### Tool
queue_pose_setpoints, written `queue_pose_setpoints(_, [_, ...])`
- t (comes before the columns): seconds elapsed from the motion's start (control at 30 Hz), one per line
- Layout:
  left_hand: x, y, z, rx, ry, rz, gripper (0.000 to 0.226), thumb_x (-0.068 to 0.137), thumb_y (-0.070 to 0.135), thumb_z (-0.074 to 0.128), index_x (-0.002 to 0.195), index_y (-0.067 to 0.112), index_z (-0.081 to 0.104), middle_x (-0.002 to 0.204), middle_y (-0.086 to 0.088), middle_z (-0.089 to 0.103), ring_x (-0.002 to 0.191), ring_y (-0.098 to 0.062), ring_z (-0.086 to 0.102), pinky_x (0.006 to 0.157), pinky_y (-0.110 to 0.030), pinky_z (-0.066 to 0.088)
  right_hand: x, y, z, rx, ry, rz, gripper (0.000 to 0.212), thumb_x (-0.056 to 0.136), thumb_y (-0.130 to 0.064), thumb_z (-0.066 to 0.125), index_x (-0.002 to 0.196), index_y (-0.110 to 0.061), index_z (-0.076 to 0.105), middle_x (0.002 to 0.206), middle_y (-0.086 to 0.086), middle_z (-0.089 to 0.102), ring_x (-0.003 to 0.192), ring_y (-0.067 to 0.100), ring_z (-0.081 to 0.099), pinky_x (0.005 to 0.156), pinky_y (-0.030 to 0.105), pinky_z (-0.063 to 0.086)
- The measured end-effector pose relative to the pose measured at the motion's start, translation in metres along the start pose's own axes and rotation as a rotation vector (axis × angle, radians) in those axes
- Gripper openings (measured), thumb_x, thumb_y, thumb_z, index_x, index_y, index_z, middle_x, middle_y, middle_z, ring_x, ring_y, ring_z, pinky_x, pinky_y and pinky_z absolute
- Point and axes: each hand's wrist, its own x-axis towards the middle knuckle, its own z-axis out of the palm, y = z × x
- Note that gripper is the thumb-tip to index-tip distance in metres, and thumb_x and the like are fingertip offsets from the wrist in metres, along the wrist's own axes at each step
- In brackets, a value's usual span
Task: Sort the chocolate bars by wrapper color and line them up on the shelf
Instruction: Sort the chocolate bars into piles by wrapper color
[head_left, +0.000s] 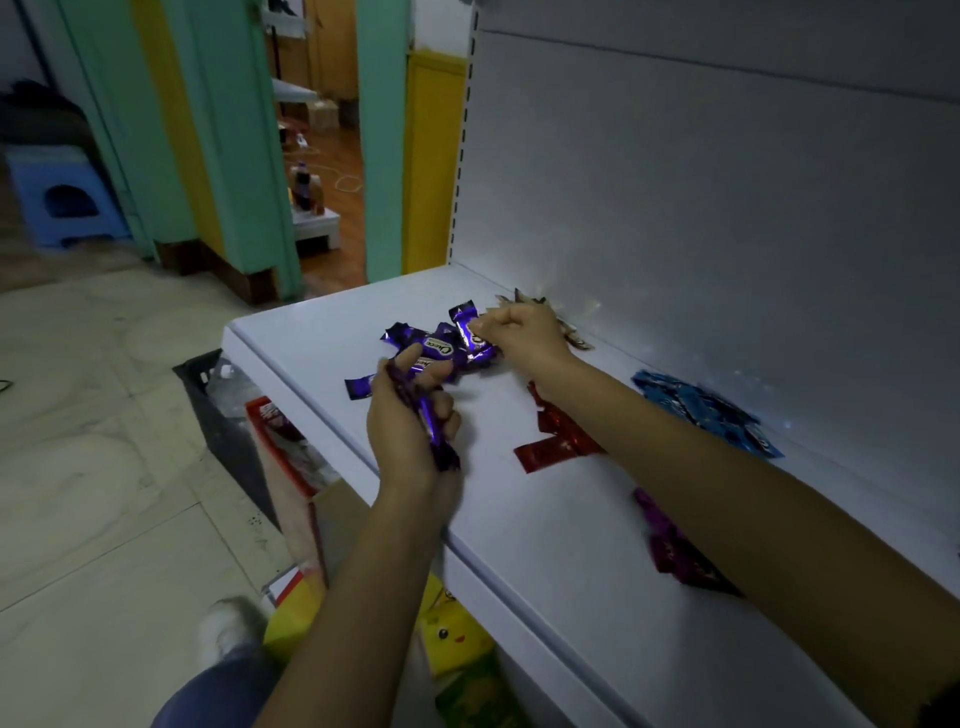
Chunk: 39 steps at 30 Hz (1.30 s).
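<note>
A: Where's the purple lot?
B: On the white shelf (311, 332), far left end. That purple pile (441, 345) is a jumble, wrappers overlapping.
A: And the hands?
B: Her/his left hand (410, 431) is curled round a purple bar (430, 415), poss. more than one, can't tell. It's over the shelf's front edge, fingertips at the pile. The right hand (522, 332) reaches across, thumb & forefinger pinching the top bar (462, 319) at the back of the pile.
A: Other colours?
B: Got red bars (556, 444) mid-shelf, partly under the right forearm. Then blue bars (701, 410) nr the back panel, right of the red. Some dark purple bars (670, 551) closer to the front, also under that arm. Few brown wrappers (576, 338) just behind the right hand.
</note>
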Motion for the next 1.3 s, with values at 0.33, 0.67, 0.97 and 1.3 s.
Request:
queue_pose_setpoints(0.33, [0.0, 0.011, -0.013, -0.374, -0.066, -0.167, 0.062, 0.098, 0.061, 0.022, 0.119, 0.015, 0.059, 0.075, -0.006, 0.064, 0.045, -0.01, 0.044, 0.035, -0.016, 0.029, 0.024, 0.017, 0.02, -0.401, 0.089, -0.05, 0.024, 0.079, -0.024, 0.075, 0.062, -0.021, 0.058, 0.077, -0.002, 0.064, 0.077, 0.017, 0.061, 0.072, 0.036, 0.053])
queue_pose_setpoints(0.67, [0.005, 0.003, -0.01, -0.22, -0.013, -0.126, 0.062, 0.097, 0.061, 0.027, 0.119, 0.016, 0.062, 0.086, -0.007, 0.067, 0.078, -0.02, 0.065, 0.07, -0.03, 0.057, -0.098, -0.029, 0.008, -0.036, -0.305, -0.305, 0.018, 0.081, -0.025, 0.073, 0.079, -0.012, 0.062, 0.064, -0.005, 0.065, 0.056, 0.01, 0.06, 0.056, 0.025, 0.051])
queue_pose_setpoints(0.97, [0.0, 0.007, -0.009, -0.261, -0.051, -0.178, 0.063, 0.092, 0.065, 0.036, 0.124, 0.015, 0.058, 0.106, -0.009, 0.066, 0.107, -0.025, 0.062, 0.082, -0.047, 0.055, -0.101, -0.015, 0.004, -0.22, -0.286, -0.14, 0.02, 0.088, -0.011, 0.062, 0.107, -0.009, 0.062, 0.082, 0.001, 0.065, 0.055, 0.005, 0.06, 0.047, 0.019, 0.05])
queue_pose_setpoints(1.3, [0.012, 0.003, -0.015, -0.315, -0.039, -0.233, 0.057, 0.097, 0.058, 0.035, 0.127, 0.015, 0.058, 0.126, -0.015, 0.062, 0.119, -0.032, 0.058, 0.102, -0.051, 0.044, -0.088, -0.009, 0.012, -0.286, -0.236, -0.139, 0.03, 0.079, -0.023, 0.076, 0.104, -0.01, 0.063, 0.071, -0.005, 0.061, 0.049, -0.001, 0.057, 0.043, 0.016, 0.044])
